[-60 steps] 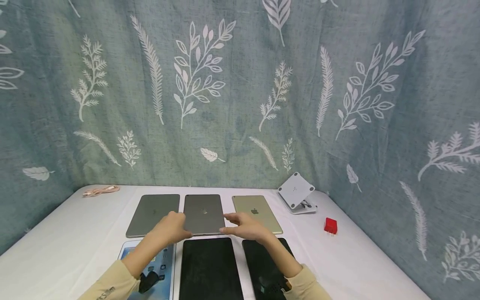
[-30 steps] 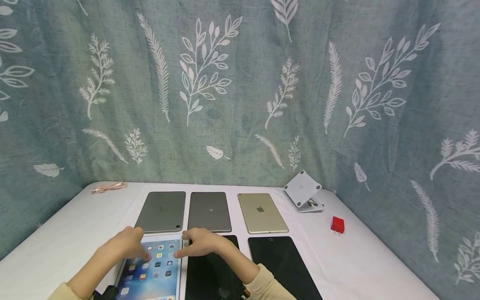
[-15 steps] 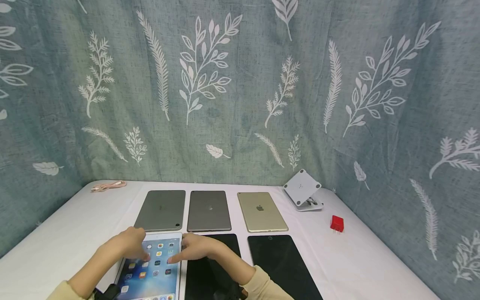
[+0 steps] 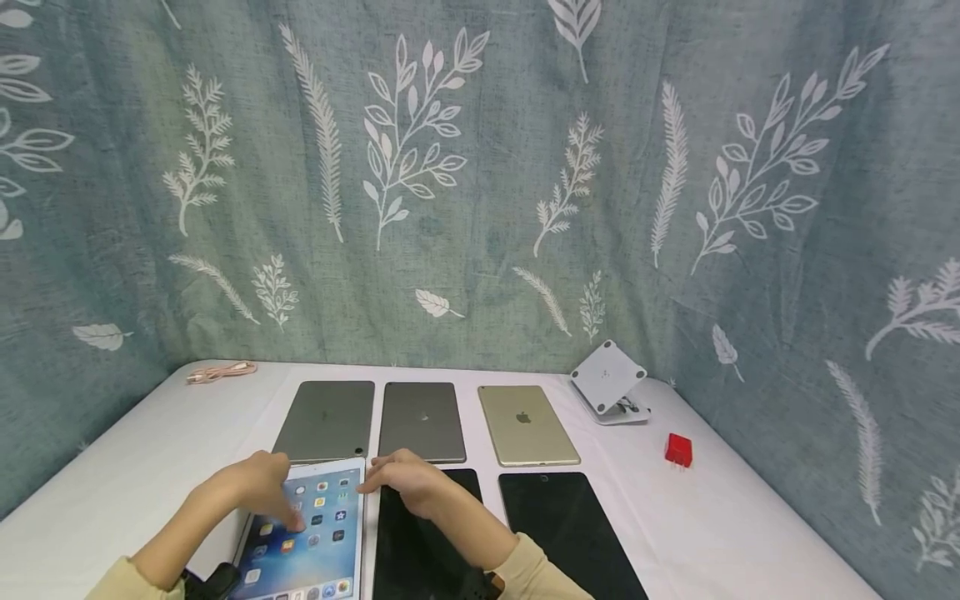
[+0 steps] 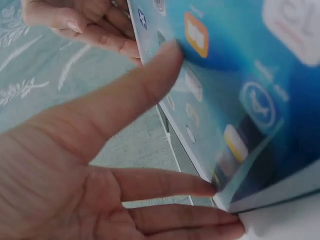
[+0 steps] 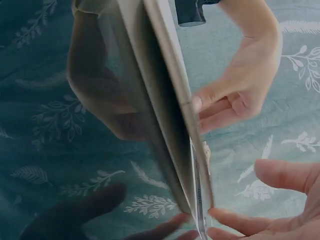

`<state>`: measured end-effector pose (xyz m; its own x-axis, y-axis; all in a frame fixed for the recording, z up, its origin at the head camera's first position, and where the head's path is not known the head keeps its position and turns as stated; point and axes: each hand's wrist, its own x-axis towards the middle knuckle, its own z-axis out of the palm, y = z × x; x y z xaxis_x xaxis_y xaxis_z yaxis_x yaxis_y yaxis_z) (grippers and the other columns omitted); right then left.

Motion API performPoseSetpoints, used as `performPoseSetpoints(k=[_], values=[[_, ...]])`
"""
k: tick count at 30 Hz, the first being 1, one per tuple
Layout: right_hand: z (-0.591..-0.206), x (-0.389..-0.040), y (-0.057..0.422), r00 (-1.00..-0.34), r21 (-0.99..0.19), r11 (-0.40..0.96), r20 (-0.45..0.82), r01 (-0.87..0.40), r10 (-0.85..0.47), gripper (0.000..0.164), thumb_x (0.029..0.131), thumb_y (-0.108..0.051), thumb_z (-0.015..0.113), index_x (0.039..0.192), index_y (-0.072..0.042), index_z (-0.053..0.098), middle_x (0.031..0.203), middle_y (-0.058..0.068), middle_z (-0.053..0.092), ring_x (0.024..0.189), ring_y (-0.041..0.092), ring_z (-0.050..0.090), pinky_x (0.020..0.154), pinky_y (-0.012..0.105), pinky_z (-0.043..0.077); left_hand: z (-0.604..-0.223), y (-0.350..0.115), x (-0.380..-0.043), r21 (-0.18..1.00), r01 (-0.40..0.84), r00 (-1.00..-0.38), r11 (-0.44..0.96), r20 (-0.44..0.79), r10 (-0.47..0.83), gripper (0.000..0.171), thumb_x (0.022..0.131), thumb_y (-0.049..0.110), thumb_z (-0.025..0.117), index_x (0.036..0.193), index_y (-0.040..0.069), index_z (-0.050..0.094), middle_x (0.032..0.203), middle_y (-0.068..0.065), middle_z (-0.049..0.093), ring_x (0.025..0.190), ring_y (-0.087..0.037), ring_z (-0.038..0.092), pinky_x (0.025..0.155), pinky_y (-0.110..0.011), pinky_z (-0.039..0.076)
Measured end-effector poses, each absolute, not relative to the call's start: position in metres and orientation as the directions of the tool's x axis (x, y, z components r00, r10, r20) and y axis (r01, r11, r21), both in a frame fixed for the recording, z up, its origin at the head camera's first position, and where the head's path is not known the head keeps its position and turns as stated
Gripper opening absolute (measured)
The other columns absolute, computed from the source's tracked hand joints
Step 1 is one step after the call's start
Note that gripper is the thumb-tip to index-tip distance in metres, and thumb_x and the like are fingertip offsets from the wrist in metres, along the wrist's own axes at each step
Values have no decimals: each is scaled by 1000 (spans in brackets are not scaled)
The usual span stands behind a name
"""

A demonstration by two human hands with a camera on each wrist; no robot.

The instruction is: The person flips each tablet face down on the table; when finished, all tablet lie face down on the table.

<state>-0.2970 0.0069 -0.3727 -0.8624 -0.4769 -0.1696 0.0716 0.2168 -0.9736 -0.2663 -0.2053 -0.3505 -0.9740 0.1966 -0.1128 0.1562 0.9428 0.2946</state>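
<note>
A white-framed tablet (image 4: 318, 533) with a lit screen of app icons lies at front left in the head view. Its far edge overlaps the dark green tablet (image 4: 326, 421) behind it. My left hand (image 4: 258, 492) grips its far left part, thumb over the screen and fingers at the edge, as the left wrist view also shows. At the tablet's right edge is my right hand (image 4: 412, 483), fingertips (image 6: 220, 217) touching the edge and thumb raised away from it. A dark gap shows beneath the tablet (image 6: 172, 60) in the right wrist view.
A grey tablet (image 4: 422, 425) and a gold tablet (image 4: 528, 425) lie face down in the back row. Two black-screened tablets, one beneath my right arm and one farther right (image 4: 570, 533), lie in front. A silver stand (image 4: 609, 383), red charger (image 4: 678, 450) and coiled cable (image 4: 221, 372) are farther out.
Both hands have come from the grey tablet in the back row to the white-framed tablet. Its far edge has risen slightly, and my right thumb has left the screen.
</note>
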Motion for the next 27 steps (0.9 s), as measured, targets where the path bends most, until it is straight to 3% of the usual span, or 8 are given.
performPoseSetpoints(k=[5,8,13,16,20,24,27], values=[[-368,-298,10,-851,-989,94,-149,117,-504,33,86,4,57,113,22,54,137,28,48,138,39,35,116,54,21,-345,-212,-268,309,143,-966,940,-165,201,59,65,38,87,96,-5,61,81,-7,63,76,-19,59,72,-43,54],[-361,-298,13,-826,-988,65,-151,138,-543,37,90,3,54,123,19,50,121,22,59,114,27,59,110,49,35,-343,-215,-269,323,150,-961,934,-175,215,62,67,39,85,100,-8,60,86,-10,64,80,-23,61,74,-45,54],[-349,-297,17,-794,-989,2,-122,150,-595,39,93,1,50,129,16,45,94,5,61,79,6,60,90,29,52,-339,-220,-271,389,177,-948,904,-181,263,64,71,40,83,105,-10,61,94,-11,65,88,-27,62,78,-48,53],[-342,-297,18,-789,-991,-18,-94,132,-607,39,95,0,50,130,16,45,97,4,62,82,5,62,85,23,52,-338,-223,-272,456,185,-935,871,-191,299,62,72,40,82,106,-9,63,94,-8,66,88,-23,61,78,-46,52],[-333,-295,20,-793,-995,-19,-64,95,-606,39,95,-1,50,130,15,46,115,15,63,101,14,64,102,35,46,-339,-224,-274,546,193,-915,815,-200,351,67,74,40,81,112,-12,62,97,-11,69,91,-24,63,80,-47,52],[-328,-294,22,-791,-997,-25,-39,69,-611,38,94,-1,51,129,14,48,117,16,62,106,17,63,109,45,38,-340,-222,-274,627,216,-896,749,-178,408,73,76,39,80,116,-17,58,101,-15,71,96,-27,66,84,-49,53],[-324,-295,25,-779,-999,-20,-21,44,-626,39,94,-2,52,130,13,48,118,17,62,102,13,63,103,36,44,-342,-222,-274,683,237,-879,691,-152,453,74,77,36,79,118,-21,55,104,-19,71,98,-29,67,86,-48,53]])
